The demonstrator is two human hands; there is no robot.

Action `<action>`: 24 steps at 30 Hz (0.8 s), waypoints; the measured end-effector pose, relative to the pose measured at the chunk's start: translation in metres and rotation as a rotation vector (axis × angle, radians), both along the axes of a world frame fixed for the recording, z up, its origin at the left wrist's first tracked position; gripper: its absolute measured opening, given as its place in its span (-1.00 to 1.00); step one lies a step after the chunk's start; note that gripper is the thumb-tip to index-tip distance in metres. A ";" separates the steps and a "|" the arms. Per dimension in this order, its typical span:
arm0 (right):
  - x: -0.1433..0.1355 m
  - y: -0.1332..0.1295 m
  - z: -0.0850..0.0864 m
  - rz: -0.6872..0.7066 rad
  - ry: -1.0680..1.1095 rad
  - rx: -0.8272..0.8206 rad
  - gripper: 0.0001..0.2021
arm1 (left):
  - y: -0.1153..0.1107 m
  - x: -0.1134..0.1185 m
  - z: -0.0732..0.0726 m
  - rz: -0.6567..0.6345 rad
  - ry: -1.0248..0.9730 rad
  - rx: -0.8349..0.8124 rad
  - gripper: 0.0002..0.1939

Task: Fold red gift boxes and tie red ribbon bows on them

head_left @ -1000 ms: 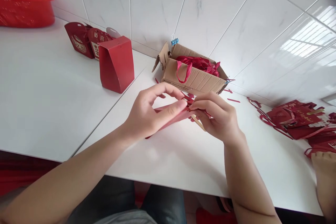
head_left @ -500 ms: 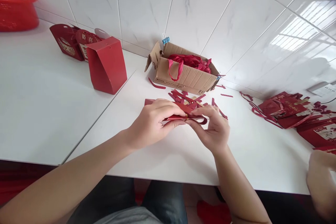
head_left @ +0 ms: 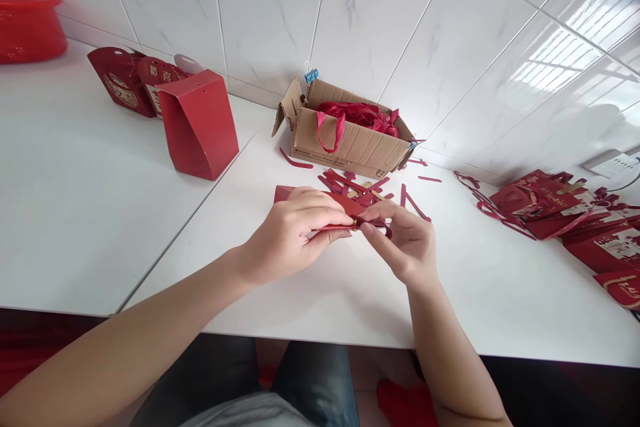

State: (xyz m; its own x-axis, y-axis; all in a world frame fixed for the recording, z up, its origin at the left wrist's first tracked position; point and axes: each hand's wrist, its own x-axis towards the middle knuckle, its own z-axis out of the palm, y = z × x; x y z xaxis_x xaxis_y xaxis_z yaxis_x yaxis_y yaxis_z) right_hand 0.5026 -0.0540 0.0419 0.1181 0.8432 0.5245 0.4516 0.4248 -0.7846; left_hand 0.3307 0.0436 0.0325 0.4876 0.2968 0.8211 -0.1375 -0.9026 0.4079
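Note:
My left hand [head_left: 295, 230] pinches the edge of a red card gift box [head_left: 345, 202], thumb below and fingers over the top. A small brass-coloured fastener [head_left: 355, 224] shows at that edge, just past my left fingertips. My right hand [head_left: 407, 243] has its thumb and index finger closed on a dark red strap [head_left: 389, 231] beside the fastener. The strap curls back under my right fingers, which partly hide it. Most of the box is covered by my left hand.
Behind my hands lie several loose red strips [head_left: 357, 188] and a cardboard carton [head_left: 345, 143] of red ribbon [head_left: 360, 117]. A standing red box [head_left: 200, 127] is at left, near a red basin [head_left: 30, 27]. Finished-looking red boxes [head_left: 540, 203] line the right side.
My right thumb has shifted up from beneath the edge to press near the fastener. Another person's arm at the right edge has left the view.

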 end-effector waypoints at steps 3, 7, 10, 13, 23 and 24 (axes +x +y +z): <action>-0.003 0.000 0.000 -0.017 0.089 -0.050 -0.94 | 0.000 0.000 0.000 -0.005 0.002 0.000 -0.92; -0.006 0.001 -0.001 -0.042 0.159 -0.095 -0.96 | -0.001 0.000 0.001 -0.013 -0.008 0.005 -0.92; -0.006 0.001 -0.002 -0.027 0.159 -0.098 -0.95 | -0.002 0.000 0.001 -0.010 -0.001 0.005 -0.92; -0.005 0.000 -0.002 0.000 0.142 -0.095 -0.94 | -0.002 0.000 0.002 -0.012 0.002 0.011 -0.92; -0.007 0.000 -0.002 -0.004 0.153 -0.095 -0.96 | -0.001 0.001 0.000 -0.001 -0.035 0.100 -0.87; -0.008 0.000 -0.003 -0.007 0.153 -0.096 -0.96 | -0.001 0.001 0.000 0.003 -0.038 0.101 -0.88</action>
